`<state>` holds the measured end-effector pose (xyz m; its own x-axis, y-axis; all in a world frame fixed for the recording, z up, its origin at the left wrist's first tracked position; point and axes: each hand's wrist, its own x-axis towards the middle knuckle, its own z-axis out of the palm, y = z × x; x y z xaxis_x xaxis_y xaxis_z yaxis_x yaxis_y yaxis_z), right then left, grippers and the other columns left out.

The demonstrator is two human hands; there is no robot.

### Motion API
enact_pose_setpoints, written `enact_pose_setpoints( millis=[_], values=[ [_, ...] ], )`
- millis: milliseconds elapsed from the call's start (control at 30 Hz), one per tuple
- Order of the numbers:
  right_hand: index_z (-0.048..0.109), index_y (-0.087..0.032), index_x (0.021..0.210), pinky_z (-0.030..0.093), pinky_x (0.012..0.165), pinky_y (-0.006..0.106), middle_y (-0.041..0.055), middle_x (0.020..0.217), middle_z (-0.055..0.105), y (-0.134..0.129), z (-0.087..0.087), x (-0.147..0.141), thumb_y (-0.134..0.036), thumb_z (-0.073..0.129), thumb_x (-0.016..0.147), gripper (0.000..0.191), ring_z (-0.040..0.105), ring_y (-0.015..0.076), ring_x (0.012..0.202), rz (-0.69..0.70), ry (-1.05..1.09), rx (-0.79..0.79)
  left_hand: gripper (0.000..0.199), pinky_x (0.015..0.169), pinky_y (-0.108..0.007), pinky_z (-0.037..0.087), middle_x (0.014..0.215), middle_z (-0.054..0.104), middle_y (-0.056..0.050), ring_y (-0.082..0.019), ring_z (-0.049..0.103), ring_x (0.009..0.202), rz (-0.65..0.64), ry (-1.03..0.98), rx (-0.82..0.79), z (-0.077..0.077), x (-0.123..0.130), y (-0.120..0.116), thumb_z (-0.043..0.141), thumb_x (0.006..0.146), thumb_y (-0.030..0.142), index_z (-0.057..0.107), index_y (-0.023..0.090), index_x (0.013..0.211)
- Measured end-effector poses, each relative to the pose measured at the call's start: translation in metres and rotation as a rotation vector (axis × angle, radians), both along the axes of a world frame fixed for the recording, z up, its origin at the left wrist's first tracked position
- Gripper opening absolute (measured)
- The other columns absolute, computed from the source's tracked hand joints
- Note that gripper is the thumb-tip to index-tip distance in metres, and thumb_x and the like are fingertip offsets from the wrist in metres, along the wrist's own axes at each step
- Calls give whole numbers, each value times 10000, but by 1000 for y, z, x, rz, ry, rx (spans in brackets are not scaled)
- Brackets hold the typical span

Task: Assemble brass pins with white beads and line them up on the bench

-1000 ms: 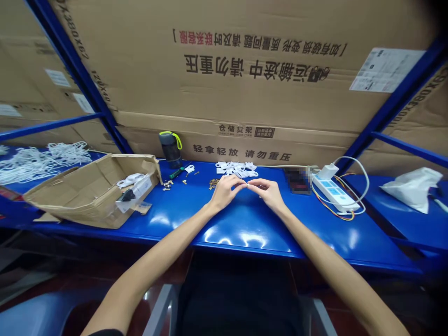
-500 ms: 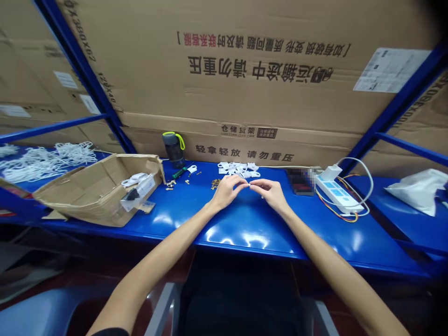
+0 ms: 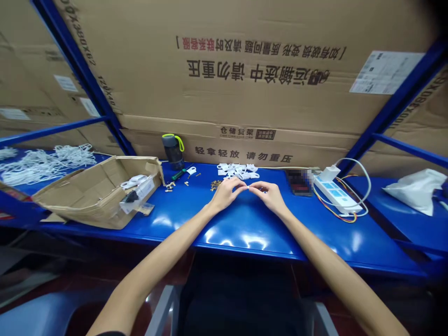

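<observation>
Over the blue table (image 3: 189, 200), a tiny white piece (image 3: 248, 187) is pinched between the fingertips of the left hand (image 3: 224, 193) and the right hand (image 3: 271, 195) — both grips narrow, the piece too small for its shape to be made out. Just beyond the left hand, small brass-coloured parts (image 3: 215, 185) are heaped beside a pile of white plastic pieces (image 3: 241, 171), while farther left a green-handled tool (image 3: 180, 174) is laid near a dark bottle (image 3: 174, 156).

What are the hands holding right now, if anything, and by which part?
The left hand and right hand together pinch a small white piece; which part each grips is too small to tell.
</observation>
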<state>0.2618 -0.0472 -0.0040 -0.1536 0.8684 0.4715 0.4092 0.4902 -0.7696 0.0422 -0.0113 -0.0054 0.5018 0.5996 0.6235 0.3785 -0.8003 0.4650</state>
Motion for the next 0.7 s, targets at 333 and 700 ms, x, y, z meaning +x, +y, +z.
enact_pose_setpoints(
  millis=[333,700],
  values=[
    [783,-246,935,470,776,350,32,935,797,2,-8,0,-395,635,991,217,633,213,797,-41,-295,127,241,974,-358,412,1093,733,-44,-202,653,1046,-9,209,16,1,-14,4,539,1070,385,706,212,1087],
    [749,-220,992,374,854,373,69,1056,762,-6,-12,-18,-308,600,1035,178,614,235,998,-3,-677,214,276,905,-343,381,1020,707,-45,-198,644,1005,-32,446,116,-6,-36,-2,511,1080,398,699,197,1087]
  ],
)
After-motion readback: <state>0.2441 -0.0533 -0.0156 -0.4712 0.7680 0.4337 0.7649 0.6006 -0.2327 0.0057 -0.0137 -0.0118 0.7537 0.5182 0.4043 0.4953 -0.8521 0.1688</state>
